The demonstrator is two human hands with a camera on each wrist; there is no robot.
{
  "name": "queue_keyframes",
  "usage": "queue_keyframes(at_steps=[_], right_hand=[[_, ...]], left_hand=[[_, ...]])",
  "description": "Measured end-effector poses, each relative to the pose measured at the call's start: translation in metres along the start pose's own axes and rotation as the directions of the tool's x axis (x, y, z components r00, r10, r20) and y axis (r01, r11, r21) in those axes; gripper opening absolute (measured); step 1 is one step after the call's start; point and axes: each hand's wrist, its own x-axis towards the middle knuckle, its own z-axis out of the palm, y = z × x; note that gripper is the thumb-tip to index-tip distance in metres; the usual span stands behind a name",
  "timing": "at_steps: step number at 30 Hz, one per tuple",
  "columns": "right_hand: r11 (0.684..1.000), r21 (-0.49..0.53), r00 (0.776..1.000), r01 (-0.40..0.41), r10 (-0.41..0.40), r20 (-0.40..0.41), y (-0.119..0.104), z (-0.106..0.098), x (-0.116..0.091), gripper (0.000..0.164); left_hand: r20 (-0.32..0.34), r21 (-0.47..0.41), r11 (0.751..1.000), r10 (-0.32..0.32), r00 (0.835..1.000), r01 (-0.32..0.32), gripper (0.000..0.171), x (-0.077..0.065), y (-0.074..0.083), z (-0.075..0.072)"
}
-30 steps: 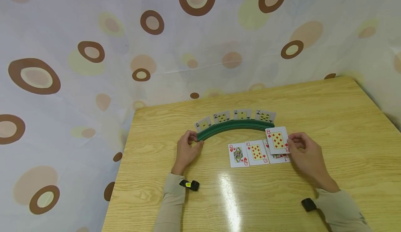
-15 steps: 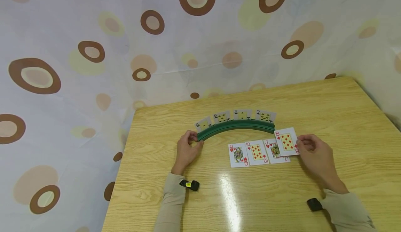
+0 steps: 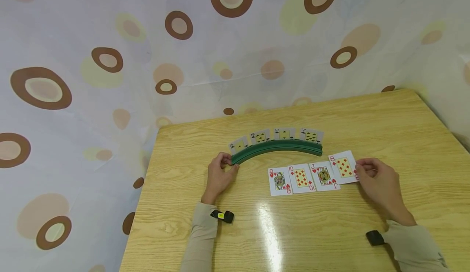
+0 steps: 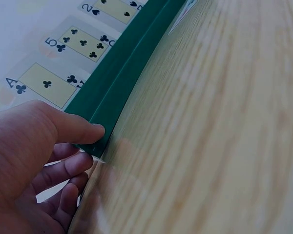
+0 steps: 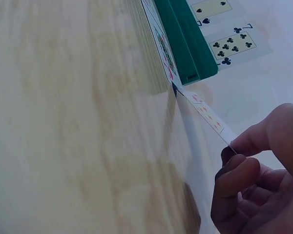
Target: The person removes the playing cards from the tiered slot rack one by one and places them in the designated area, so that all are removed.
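My left hand [image 3: 219, 178] grips the left end of a curved green card holder [image 3: 277, 144], thumb on its near face in the left wrist view. In the holder stand the ace of clubs [image 4: 46, 84], five of clubs [image 4: 83, 43], two of spades [image 3: 284, 133] and seven of clubs [image 5: 233, 46]. My right hand [image 3: 382, 184] pinches the right edge of the eight of diamonds [image 3: 344, 166]. That card is tilted, its right side raised off the table in the right wrist view, its left edge by the jack of hearts [image 3: 324, 176].
Left of the jack, the ten of diamonds [image 3: 301, 178] and queen of hearts [image 3: 279, 181] lie face up in a row on the wooden table [image 3: 312, 235]. A patterned cloth [image 3: 242, 43] hangs behind the table's far edge.
My right hand has moved right with the eight of diamonds, off the jack of hearts, which is now uncovered. My left hand has stayed on the holder's end.
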Motion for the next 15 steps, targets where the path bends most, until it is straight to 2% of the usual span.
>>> queue_keyframes(at_steps=[8, 15], right_hand=[[0.998, -0.029, 0.999, -0.048, 0.049, 0.008, 0.0016, -0.0023, -0.0006, 0.032], [0.993, -0.07, 0.994, -0.095, 0.099, 0.055, -0.0003, -0.007, -0.0003, 0.036]], left_hand=[[-0.005, -0.004, 1.0, 0.009, 1.0, -0.009, 0.027, 0.0003, 0.0002, -0.0003], [-0.004, -0.004, 1.0, 0.003, 1.0, -0.003, 0.028, 0.0002, 0.0007, -0.0006]])
